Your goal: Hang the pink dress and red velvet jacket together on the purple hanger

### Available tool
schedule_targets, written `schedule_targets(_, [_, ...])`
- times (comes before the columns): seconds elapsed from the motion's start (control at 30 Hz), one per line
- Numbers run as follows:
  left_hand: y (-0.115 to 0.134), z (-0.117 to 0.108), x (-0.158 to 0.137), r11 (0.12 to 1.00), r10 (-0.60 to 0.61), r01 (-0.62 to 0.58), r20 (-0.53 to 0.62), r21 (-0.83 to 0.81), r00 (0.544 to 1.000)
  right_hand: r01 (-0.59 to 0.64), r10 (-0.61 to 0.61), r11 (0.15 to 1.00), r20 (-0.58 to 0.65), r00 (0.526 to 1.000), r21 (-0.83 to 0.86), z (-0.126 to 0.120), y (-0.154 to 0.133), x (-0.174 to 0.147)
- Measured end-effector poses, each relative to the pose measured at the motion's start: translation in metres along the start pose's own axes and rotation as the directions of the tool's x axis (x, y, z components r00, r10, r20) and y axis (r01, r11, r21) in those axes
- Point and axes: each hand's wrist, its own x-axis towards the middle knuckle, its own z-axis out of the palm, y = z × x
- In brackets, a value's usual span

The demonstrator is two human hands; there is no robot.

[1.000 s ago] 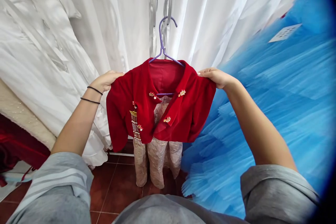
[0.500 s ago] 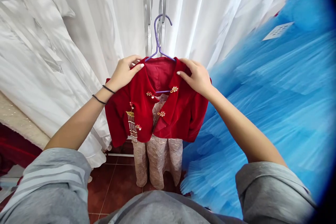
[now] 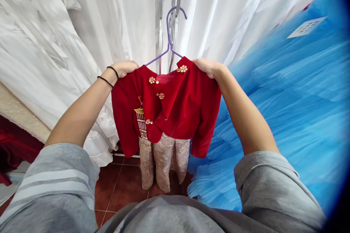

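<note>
A short red velvet jacket (image 3: 180, 109) hangs from a purple hanger (image 3: 170, 40), over a pale pink patterned garment (image 3: 164, 167). Pearl flower fastenings and a beaded tassel (image 3: 141, 123) decorate its front, and the front panels overlap unevenly. My left hand (image 3: 126, 68) is closed on the jacket's left shoulder in the view, my right hand (image 3: 209, 67) on the opposite shoulder. The fingers of both hands are mostly hidden behind the cloth.
White gowns (image 3: 54, 65) hang on the left, in front of white curtains (image 3: 128, 7). A blue tulle dress (image 3: 273, 116) fills the right side. Metal uprights (image 3: 159, 14) stand behind the hanger. Below is a red tiled floor (image 3: 120, 185).
Both hands have moved from the collar outward and behind the shoulders. The collar has tipped forward, hiding most of the lining, and the front panels now lie closer together.
</note>
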Motion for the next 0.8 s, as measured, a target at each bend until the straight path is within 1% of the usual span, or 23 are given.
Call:
schedule_targets(0.03, [-0.002, 0.001, -0.005, 0.997, 0.082, -0.081, -0.100, 0.021, 0.992, -0.036, 0.036, 0.999, 0.001, 0.999, 0.000, 0.001, -0.002, -0.005])
schedule_targets(0.07, [-0.003, 0.003, -0.012, 0.981, 0.195, -0.186, -0.226, 0.058, 0.954, -0.070, 0.070, 0.997, -0.031, 0.997, -0.015, 0.001, -0.004, -0.012])
schedule_targets(0.1, [-0.003, 0.004, -0.021, 0.948, 0.319, -0.294, -0.338, 0.123, 0.885, -0.081, 0.076, 0.996, -0.110, 0.991, -0.046, 0.002, -0.007, -0.021])
schedule_targets(0.13, [-0.004, 0.006, -0.031, 0.894, 0.449, -0.395, -0.407, 0.214, 0.795, -0.053, 0.029, 0.994, -0.243, 0.970, -0.093, 0.004, -0.011, -0.032])
schedule_targets(0.17, [-0.005, 0.007, -0.042, 0.821, 0.570, -0.474, -0.412, 0.319, 0.711, -0.012, -0.049, 0.987, -0.374, 0.926, -0.160, 0.007, -0.015, -0.045])
schedule_targets(0.2, [-0.007, 0.008, -0.053, 0.731, 0.677, -0.535, -0.348, 0.423, 0.649, 0.025, -0.134, 0.972, -0.460, 0.878, -0.235, 0.013, -0.019, -0.060])
schedule_targets(0.23, [-0.010, 0.010, -0.062, 0.627, 0.759, -0.591, -0.230, 0.507, 0.608, 0.049, -0.201, 0.952, -0.497, 0.844, -0.302, 0.021, -0.022, -0.077])
schedule_targets(0.27, [-0.014, 0.013, -0.070, 0.518, 0.811, -0.647, -0.083, 0.560, 0.578, 0.059, -0.242, 0.934, -0.500, 0.831, -0.353, 0.033, -0.025, -0.095])
schedule_targets(0.3, [-0.017, 0.016, -0.075, 0.419, 0.834, -0.696, 0.055, 0.583, 0.549, 0.060, -0.255, 0.921, -0.481, 0.839, -0.385, 0.047, -0.027, -0.113])
schedule_targets(0.33, [-0.021, 0.020, -0.078, 0.344, 0.838, -0.733, 0.160, 0.587, 0.521, 0.054, -0.243, 0.917, -0.446, 0.862, -0.396, 0.064, -0.027, -0.129])
schedule_targets(0.37, [-0.024, 0.024, -0.079, 0.300, 0.835, -0.755, 0.222, 0.582, 0.503, 0.049, -0.213, 0.919, -0.389, 0.896, -0.391, 0.083, -0.027, -0.144])
schedule_targets(0.4, [-0.026, 0.027, -0.079, 0.286, 0.833, -0.764, 0.244, 0.578, 0.496, 0.038, -0.168, 0.926, -0.321, 0.932, -0.376, 0.101, -0.025, -0.155])
schedule_targets(0.43, [-0.027, 0.030, -0.078, 0.293, 0.832, -0.765, 0.241, 0.574, 0.500, 0.019, -0.116, 0.934, -0.254, 0.960, -0.357, 0.117, -0.022, -0.163])
schedule_targets(0.5, [-0.023, 0.031, -0.074, 0.339, 0.831, -0.753, 0.195, 0.564, 0.521, -0.040, -0.012, 0.948, -0.161, 0.987, -0.316, 0.140, -0.013, -0.170])
schedule_targets(0.53, [-0.020, 0.029, -0.073, 0.376, 0.831, -0.740, 0.150, 0.558, 0.536, -0.067, 0.026, 0.957, -0.147, 0.989, -0.283, 0.144, -0.009, -0.170])
schedule_targets(0.57, [-0.015, 0.025, -0.071, 0.424, 0.830, -0.720, 0.082, 0.550, 0.551, -0.088, 0.050, 0.968, -0.163, 0.985, -0.235, 0.142, -0.006, -0.169])
schedule_targets(0.6, [-0.010, 0.021, -0.070, 0.481, 0.825, -0.692, -0.011, 0.538, 0.565, -0.100, 0.063, 0.981, -0.208, 0.976, -0.168, 0.135, -0.005, -0.168])
schedule_targets(0.63, [-0.005, 0.015, -0.068, 0.547, 0.808, -0.659, -0.121, 0.516, 0.576, -0.094, 0.067, 0.992, -0.280, 0.958, -0.083, 0.124, -0.006, -0.167])
schedule_targets(0.67, [0.000, 0.010, -0.067, 0.614, 0.777, -0.624, -0.230, 0.484, 0.586, -0.067, 0.067, 0.998, -0.378, 0.923, 0.013, 0.110, -0.010, -0.167])
schedule_targets(0.7, [0.004, 0.006, -0.065, 0.672, 0.737, -0.594, -0.319, 0.443, 0.596, -0.022, 0.069, 0.995, -0.491, 0.869, 0.101, 0.095, -0.017, -0.168])
schedule_targets(0.73, [0.008, 0.003, -0.063, 0.714, 0.699, -0.574, -0.364, 0.400, 0.616, 0.027, 0.078, 0.986, -0.599, 0.797, 0.164, 0.080, -0.025, -0.170])
schedule_targets(0.77, [0.010, 0.001, -0.061, 0.739, 0.672, -0.569, -0.344, 0.361, 0.656, 0.073, 0.082, 0.978, -0.679, 0.730, 0.197, 0.069, -0.035, -0.174])
schedule_targets(0.8, [0.012, -0.001, -0.059, 0.752, 0.654, -0.575, -0.253, 0.324, 0.713, 0.109, 0.071, 0.973, -0.716, 0.695, 0.203, 0.061, -0.045, -0.178])
